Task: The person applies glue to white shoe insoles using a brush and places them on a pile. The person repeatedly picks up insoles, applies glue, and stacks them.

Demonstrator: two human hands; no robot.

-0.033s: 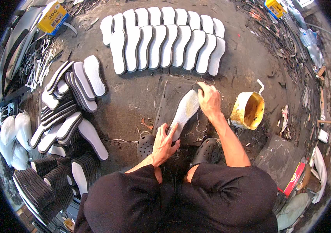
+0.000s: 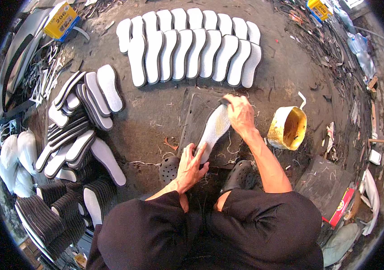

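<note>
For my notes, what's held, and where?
White, elongated insole: left hand rests on its near end; right hand grips dark material at its far end.

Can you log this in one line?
left hand: on white insole, near end; right hand: holding dark piece, far end; tub: at right

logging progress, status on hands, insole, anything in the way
Left hand on the near end of the insole, right hand at its far end. White side up, yellowish patch showing. Nothing evident in the way; open tub apart, to the right.
</note>
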